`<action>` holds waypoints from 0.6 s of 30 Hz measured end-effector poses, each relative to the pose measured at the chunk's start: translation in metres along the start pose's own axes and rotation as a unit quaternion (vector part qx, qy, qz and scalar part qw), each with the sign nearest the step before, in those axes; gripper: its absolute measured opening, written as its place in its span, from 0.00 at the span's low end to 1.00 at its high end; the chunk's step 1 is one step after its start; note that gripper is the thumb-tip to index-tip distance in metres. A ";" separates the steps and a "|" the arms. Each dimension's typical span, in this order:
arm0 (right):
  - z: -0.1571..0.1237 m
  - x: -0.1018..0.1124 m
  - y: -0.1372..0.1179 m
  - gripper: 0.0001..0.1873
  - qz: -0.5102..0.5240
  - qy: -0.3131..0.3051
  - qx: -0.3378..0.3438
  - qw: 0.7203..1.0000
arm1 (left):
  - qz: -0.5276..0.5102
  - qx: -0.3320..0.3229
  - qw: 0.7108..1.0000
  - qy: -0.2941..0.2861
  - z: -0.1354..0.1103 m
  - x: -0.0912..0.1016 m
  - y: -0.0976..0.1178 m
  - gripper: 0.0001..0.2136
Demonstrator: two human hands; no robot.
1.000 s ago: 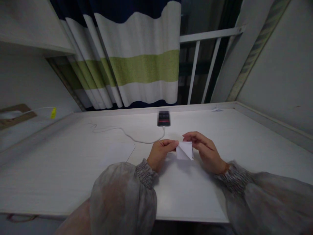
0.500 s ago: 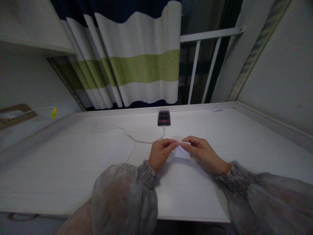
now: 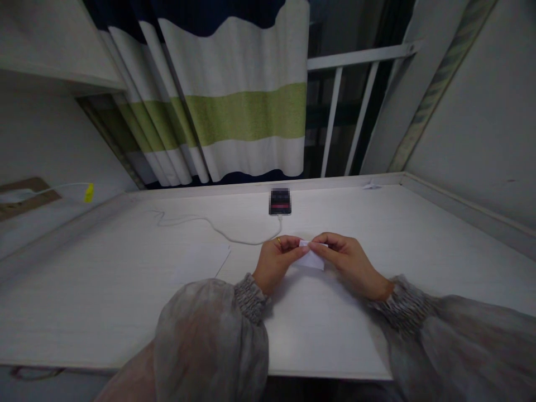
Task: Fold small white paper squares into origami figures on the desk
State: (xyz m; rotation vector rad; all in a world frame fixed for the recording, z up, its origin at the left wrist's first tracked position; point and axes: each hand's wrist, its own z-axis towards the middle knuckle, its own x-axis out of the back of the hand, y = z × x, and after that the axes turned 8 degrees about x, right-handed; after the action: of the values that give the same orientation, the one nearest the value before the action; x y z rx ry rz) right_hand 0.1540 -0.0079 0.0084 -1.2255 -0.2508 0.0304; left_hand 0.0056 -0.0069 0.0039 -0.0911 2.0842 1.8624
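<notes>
From afar, I see the left hand [image 3: 274,261] and the right hand [image 3: 349,261] both pinching a small white paper [image 3: 312,261]; it sits between them, over the desk [image 3: 326,340]. I judge some folding is done; how much is left, I cannot tell.

A white table [image 3: 84,301] carries device [image 3: 280,201], cable [image 3: 247,243] and sheet [image 3: 199,263].

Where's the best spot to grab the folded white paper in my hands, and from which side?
Probably pinch the folded white paper by its lower edge, coming from your near side: your left hand and right hand pinch its upper part, while that straight lower edge shows uncovered.
</notes>
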 end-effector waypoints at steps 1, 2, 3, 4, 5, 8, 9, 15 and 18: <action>0.000 0.000 -0.001 0.15 0.010 0.005 -0.001 1.000 | -0.001 0.003 1.000 0.000 0.000 0.000 0.000 0.11; 0.000 0.000 -0.001 0.14 0.021 0.009 -0.003 1.000 | -0.001 0.007 1.000 0.001 0.000 0.000 0.000 0.11; 0.000 0.000 -0.002 0.14 0.031 0.014 -0.005 0.999 | -0.001 0.011 1.000 0.002 0.000 0.000 0.000 0.11; 0.000 -0.001 -0.003 0.13 0.040 0.017 -0.005 0.999 | -0.001 0.014 1.000 0.006 0.000 0.000 0.000 0.11; 0.000 -0.001 -0.004 0.12 0.047 0.019 -0.008 0.999 | -0.002 0.015 1.000 0.011 0.001 0.001 0.000 0.10; 0.000 -0.002 -0.004 0.12 0.069 0.027 -0.019 0.997 | -0.007 0.013 1.000 0.026 0.001 0.001 0.001 0.10; 0.000 -0.003 -0.004 0.11 0.073 0.029 -0.023 0.997 | -0.006 0.014 1.000 0.027 0.001 0.001 0.001 0.10; 0.000 -0.004 -0.002 0.12 0.073 0.034 -0.051 0.995 | 0.028 0.015 0.999 0.011 0.003 0.002 0.002 0.11; 0.000 -0.005 -0.003 0.11 0.066 0.028 -0.057 0.996 | 0.042 0.018 0.999 0.011 0.005 0.003 0.000 0.12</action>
State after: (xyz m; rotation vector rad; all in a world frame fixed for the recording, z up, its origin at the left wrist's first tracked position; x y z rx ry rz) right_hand 0.1490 -0.0097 0.0101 -1.3542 -0.1225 0.0974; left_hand 0.0039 -0.0019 0.0030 -0.0163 2.1668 1.8777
